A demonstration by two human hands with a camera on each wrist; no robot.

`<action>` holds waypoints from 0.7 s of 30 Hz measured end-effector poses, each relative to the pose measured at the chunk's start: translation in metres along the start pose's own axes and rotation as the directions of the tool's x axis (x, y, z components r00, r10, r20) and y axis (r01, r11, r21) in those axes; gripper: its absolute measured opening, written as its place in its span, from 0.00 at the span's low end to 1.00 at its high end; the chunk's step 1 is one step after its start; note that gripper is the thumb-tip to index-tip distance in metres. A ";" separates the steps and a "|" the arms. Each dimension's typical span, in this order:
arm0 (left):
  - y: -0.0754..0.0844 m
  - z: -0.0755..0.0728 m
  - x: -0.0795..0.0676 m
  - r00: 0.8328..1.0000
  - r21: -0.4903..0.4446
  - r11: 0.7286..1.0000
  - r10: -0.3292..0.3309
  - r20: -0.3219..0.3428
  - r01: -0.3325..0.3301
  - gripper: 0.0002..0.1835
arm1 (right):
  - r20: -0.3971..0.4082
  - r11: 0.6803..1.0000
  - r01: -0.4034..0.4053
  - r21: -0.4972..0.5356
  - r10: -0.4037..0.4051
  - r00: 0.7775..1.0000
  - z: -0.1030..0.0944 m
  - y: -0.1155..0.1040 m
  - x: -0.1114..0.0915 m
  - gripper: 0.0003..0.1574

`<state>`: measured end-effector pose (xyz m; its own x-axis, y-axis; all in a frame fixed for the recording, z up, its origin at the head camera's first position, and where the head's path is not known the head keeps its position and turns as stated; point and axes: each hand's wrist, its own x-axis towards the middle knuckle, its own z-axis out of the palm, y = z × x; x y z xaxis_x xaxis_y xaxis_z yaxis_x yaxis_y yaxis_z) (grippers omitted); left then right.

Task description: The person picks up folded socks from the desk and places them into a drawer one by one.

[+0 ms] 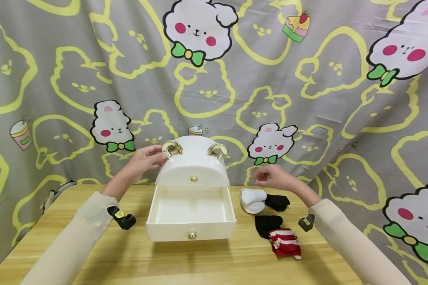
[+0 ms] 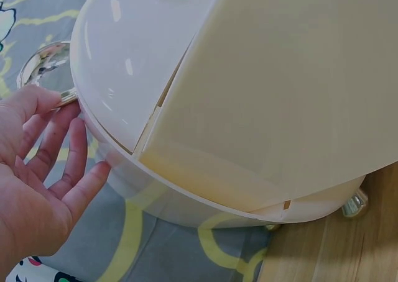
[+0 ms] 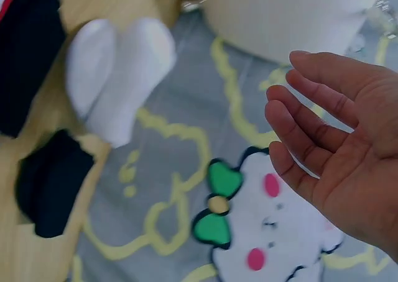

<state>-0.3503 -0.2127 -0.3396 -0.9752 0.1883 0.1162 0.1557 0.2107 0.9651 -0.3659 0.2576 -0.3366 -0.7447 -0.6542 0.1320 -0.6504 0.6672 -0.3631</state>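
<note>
A white drawer box (image 1: pixel 192 160) with two gold ears stands on the table, its lower drawer (image 1: pixel 192 230) pulled out and bare inside. My left hand (image 2: pixel 46 158) is at the box's left side, thumb at the gold ear (image 2: pixel 46 64) and other fingertips against the curved wall. To the right of the box, my right hand (image 1: pixel 272 177) is raised with loosely bent fingers and nothing in it. Below it lie folded white socks (image 1: pixel 252 200) and a black sock bundle (image 1: pixel 277 202). Nearer the front are another black bundle (image 1: pixel 266 225) and red-and-white striped socks (image 1: pixel 285 242).
The wooden table (image 1: pixel 107 253) ends at a grey patterned curtain (image 1: pixel 207 99) that hangs right behind the box. A gold knob (image 1: pixel 192 235) sticks out of the drawer front, and a second knob (image 1: pixel 194 179) sits on the upper compartment.
</note>
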 end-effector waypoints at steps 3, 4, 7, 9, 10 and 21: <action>0.001 -0.001 0.000 1.000 0.004 1.000 0.007 0.001 -0.007 0.29 | 0.039 0.999 -0.035 0.030 0.034 0.999 0.006 0.014 0.004 0.04; 0.001 -0.001 -0.001 1.000 0.004 1.000 0.007 0.001 -0.007 0.29 | 0.055 0.998 -0.048 0.042 0.045 0.997 0.008 0.019 0.006 0.05; 0.002 -0.002 -0.001 1.000 0.008 1.000 0.005 0.000 -0.005 0.28 | 0.110 0.993 -0.098 0.067 0.090 0.990 0.015 0.032 0.012 0.10; 0.002 -0.001 -0.001 1.000 0.009 1.000 0.003 -0.002 -0.003 0.29 | 0.143 0.989 -0.119 0.086 0.106 0.984 0.019 0.039 0.017 0.13; 0.002 -0.001 -0.001 1.000 0.010 1.000 0.002 -0.004 -0.002 0.29 | 0.159 0.987 -0.131 0.097 0.115 0.981 0.022 0.042 0.019 0.14; -0.001 -0.001 0.001 1.000 -0.006 1.000 -0.001 -0.006 0.001 0.31 | 0.249 0.969 -0.206 0.134 0.168 0.954 0.043 0.067 0.032 0.24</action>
<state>-0.3517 -0.2134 -0.3407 -0.9763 0.1821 0.1168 0.1540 0.2054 0.9665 -0.4270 0.2659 -0.3962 -0.7827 -0.6003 -0.1644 -0.4573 0.7338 -0.5024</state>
